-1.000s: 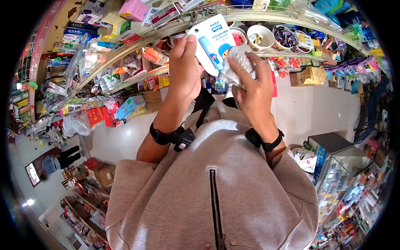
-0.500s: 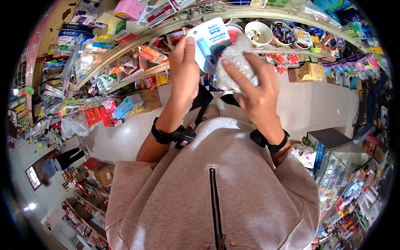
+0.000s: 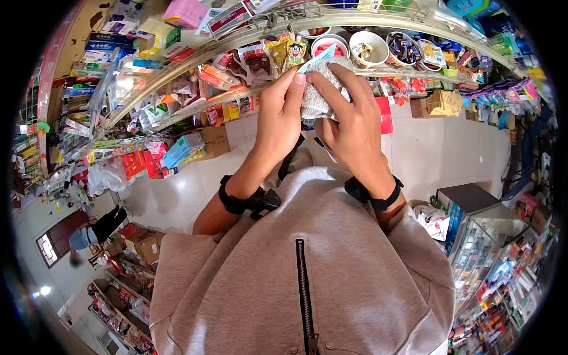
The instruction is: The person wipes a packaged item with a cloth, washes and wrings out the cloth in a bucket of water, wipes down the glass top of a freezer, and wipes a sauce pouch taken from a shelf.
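Observation:
Between my two hands is a carded blister pack (image 3: 318,58), mostly covered, with only a light blue and white strip of its card showing. My left hand (image 3: 279,118) pinches the pack along its left side, thumb on top. A grey, fuzzy cloth (image 3: 319,102) lies against the pack. My right hand (image 3: 353,115) presses this cloth on it with bent, spread fingers. Both hands are close together in front of the shelf, each with a black strap on the wrist.
Just beyond my hands runs a shelf edge (image 3: 236,92) with packaged snacks. White tubs (image 3: 368,50) of small wrapped goods stand there. Cardboard boxes (image 3: 441,105) sit below at right. A glass display case (image 3: 473,236) is on the right, and a person (image 3: 89,236) is far left.
My hands have come closer together, the left one moving right. The pack has turned from face-on to steeply tilted, and the cloth now covers most of it.

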`<state>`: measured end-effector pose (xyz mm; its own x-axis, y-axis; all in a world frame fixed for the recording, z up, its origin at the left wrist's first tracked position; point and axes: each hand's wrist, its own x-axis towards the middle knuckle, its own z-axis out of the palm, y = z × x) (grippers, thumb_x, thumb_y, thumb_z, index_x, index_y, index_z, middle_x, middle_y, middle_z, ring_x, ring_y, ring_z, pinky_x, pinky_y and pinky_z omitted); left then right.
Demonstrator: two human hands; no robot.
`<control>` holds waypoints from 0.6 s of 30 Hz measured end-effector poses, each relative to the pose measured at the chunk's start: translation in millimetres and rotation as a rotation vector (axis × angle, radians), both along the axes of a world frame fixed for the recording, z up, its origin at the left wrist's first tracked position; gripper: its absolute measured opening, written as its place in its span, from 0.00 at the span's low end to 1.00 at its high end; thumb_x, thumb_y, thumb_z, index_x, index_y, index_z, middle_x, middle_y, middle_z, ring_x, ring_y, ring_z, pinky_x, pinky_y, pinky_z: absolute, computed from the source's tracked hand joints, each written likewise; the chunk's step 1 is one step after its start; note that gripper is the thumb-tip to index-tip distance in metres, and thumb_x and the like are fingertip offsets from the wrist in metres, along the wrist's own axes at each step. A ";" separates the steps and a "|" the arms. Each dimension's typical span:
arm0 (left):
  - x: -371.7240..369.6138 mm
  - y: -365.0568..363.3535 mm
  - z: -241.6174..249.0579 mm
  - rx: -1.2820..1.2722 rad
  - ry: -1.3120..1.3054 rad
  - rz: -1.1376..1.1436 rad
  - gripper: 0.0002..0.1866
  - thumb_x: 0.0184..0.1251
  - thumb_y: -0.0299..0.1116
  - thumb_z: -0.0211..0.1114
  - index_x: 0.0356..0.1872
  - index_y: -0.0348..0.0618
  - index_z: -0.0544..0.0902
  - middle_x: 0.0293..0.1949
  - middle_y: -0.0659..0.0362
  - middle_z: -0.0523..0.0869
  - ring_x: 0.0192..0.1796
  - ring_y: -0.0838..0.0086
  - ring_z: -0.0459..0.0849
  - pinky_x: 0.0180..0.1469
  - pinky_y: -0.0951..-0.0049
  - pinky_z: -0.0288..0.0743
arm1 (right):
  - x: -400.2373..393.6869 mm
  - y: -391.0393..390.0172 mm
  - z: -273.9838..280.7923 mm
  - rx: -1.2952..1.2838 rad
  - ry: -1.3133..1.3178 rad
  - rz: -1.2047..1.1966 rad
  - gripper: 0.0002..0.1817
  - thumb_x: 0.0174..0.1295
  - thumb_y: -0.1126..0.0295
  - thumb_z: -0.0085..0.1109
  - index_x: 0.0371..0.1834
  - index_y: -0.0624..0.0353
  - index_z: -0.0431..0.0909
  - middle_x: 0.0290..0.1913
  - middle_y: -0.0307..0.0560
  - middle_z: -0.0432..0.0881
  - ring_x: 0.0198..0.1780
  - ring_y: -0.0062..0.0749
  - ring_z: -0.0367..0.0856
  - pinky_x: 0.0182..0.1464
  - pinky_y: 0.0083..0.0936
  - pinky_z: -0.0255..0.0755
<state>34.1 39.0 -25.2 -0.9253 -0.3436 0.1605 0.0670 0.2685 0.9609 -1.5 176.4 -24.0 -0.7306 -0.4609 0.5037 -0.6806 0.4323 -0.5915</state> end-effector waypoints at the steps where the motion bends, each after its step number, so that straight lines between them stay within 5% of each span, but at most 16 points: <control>1: 2.3 -2.1 5.7 -0.006 -0.051 -0.028 0.17 0.84 0.37 0.49 0.46 0.31 0.79 0.28 0.60 0.79 0.34 0.81 0.69 0.37 0.73 0.70 | -1.2 0.5 1.0 0.000 -0.002 -0.003 0.35 0.38 0.83 0.65 0.58 0.54 0.82 0.57 0.56 0.79 0.51 0.52 0.78 0.53 0.40 0.77; 13: 5.7 -22.2 8.7 0.019 -0.162 -0.003 0.21 0.83 0.43 0.49 0.47 0.31 0.80 0.24 0.57 0.77 0.29 0.79 0.71 0.35 0.72 0.69 | -28.7 20.2 -16.4 0.022 0.010 -0.231 0.33 0.41 0.84 0.61 0.58 0.58 0.80 0.56 0.58 0.82 0.54 0.55 0.81 0.57 0.42 0.76; 18: -2.0 -26.9 -8.2 0.003 -0.137 -0.017 0.21 0.83 0.43 0.49 0.48 0.32 0.81 0.30 0.53 0.82 0.32 0.77 0.76 0.38 0.72 0.71 | -25.5 31.6 8.0 -0.123 0.179 -0.121 0.32 0.39 0.86 0.60 0.55 0.60 0.83 0.56 0.53 0.85 0.53 0.50 0.83 0.57 0.37 0.77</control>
<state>32.1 12.2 -33.4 -0.9443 -0.3277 0.0315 -0.0601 0.2659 0.9621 -27.0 208.0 -16.1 -0.6708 -0.3026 0.6771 -0.7270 0.4491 -0.5195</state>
